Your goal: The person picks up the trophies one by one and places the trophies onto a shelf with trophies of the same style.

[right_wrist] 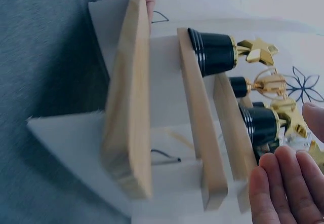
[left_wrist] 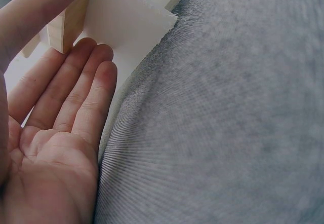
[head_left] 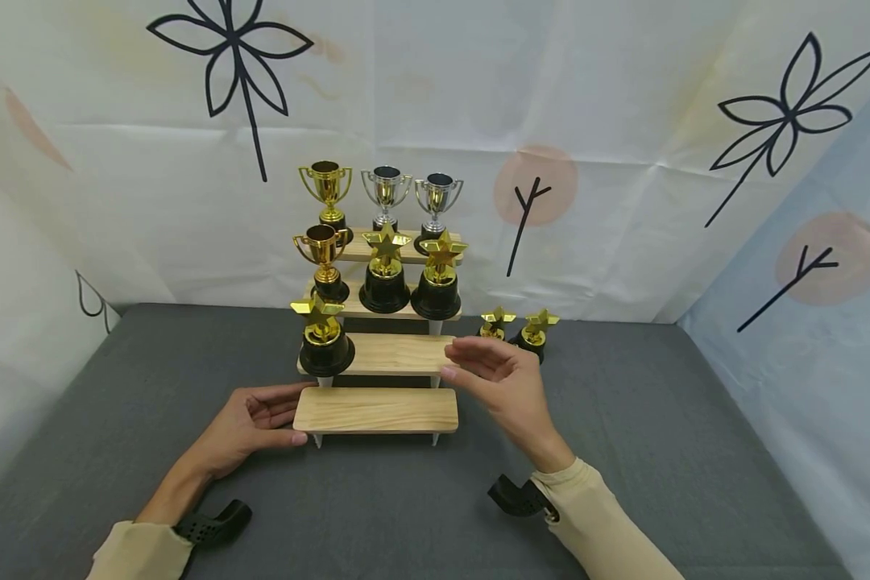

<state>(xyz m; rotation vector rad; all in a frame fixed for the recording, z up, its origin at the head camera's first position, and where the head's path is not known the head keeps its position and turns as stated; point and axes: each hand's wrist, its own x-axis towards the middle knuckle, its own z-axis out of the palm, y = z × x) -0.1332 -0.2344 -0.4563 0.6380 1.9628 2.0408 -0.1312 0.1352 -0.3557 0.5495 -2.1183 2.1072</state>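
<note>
A tiered wooden display stand (head_left: 375,409) with white supports stands on the grey cloth. At the left end of its lowest shelf is my left hand (head_left: 235,427), fingers extended, fingertips right at the white support (left_wrist: 129,24) and thumb by the shelf's front corner. My right hand (head_left: 503,387) is beside the right end of the second shelf (head_left: 402,354), fingers loosely bent and holding nothing. A gold star trophy (head_left: 326,348) on a black base occupies that shelf's left end. Higher up stand a gold cup (head_left: 324,251) and two star trophies (head_left: 387,282).
On the top shelf are another gold cup (head_left: 326,187) and two silver cups (head_left: 386,192). Two more star trophies (head_left: 535,332) stand on the grey table (head_left: 623,419) behind my right hand, partly hidden. A patterned white cloth backdrop (head_left: 609,201) rises behind.
</note>
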